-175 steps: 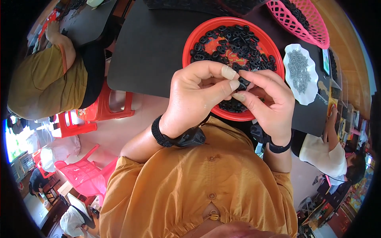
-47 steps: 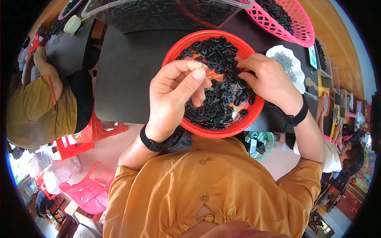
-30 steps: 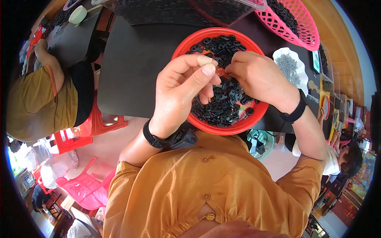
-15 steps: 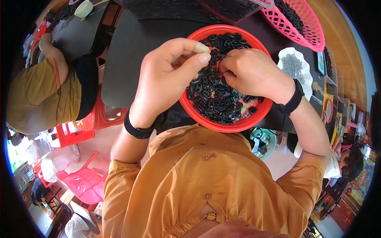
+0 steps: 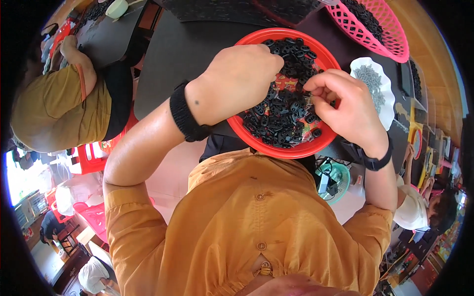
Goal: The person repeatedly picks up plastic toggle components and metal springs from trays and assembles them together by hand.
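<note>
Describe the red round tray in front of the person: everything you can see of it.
The red tray is a round, shallow dish with a raised rim, plastic by its look, lying flat on the dark table just before the person's chest. It holds a heap of small black parts; between them a printed, colourful bottom shows. The left hand reaches over its left side and hides part of the rim; the right hand hovers over its right side, fingers pinched. A white dish lies to its right.

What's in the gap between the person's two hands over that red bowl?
In the head view, small black plastic pieces heaped in the red bowl fill the gap between the left hand and the right hand.
</note>
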Motion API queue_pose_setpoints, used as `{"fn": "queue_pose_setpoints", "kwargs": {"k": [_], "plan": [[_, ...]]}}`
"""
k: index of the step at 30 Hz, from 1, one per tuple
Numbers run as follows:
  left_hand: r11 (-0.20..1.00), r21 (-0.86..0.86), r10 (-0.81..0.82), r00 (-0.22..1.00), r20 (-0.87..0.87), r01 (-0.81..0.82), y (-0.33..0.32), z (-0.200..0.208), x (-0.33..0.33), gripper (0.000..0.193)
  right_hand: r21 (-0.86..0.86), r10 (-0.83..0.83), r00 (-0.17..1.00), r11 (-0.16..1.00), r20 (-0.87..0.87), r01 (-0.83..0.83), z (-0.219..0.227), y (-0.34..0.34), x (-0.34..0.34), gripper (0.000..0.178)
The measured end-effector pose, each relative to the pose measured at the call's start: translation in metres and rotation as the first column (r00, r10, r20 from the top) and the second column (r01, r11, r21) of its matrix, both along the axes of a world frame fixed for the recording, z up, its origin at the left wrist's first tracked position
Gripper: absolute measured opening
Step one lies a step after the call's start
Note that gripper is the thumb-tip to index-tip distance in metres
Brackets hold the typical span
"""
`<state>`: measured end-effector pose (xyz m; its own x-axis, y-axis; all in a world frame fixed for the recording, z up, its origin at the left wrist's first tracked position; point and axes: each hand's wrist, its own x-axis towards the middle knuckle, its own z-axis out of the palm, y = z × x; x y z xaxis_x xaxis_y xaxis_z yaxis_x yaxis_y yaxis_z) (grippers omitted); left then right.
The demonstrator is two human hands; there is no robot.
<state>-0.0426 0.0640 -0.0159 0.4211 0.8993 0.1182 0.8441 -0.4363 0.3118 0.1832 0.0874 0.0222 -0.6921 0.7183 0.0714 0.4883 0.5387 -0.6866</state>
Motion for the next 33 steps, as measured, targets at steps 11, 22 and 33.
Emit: {"fn": "queue_pose_setpoints", "kwargs": {"k": [11,22,33], "plan": [[0.999,-0.035,-0.018,0.998,-0.054,0.016,-0.008,-0.005,0.014,0.013,-0.137,-0.149,0.933,0.985,-0.328,0.109,-0.022,-0.04,0.023,0.013],[0.828,-0.559,0.443,0.554,0.705,0.05,-0.052,0.02,0.026,0.017,-0.462,-0.35,0.7,0.886,-0.622,0.032,-0.048,-0.061,0.003,0.016],[0.894,-0.446,0.393,0.403,0.826,0.043,-0.074,0.011,0.029,0.016,-0.425,-0.315,0.703,0.905,-0.638,0.019,-0.044,-0.068,-0.014,0.015]]}}
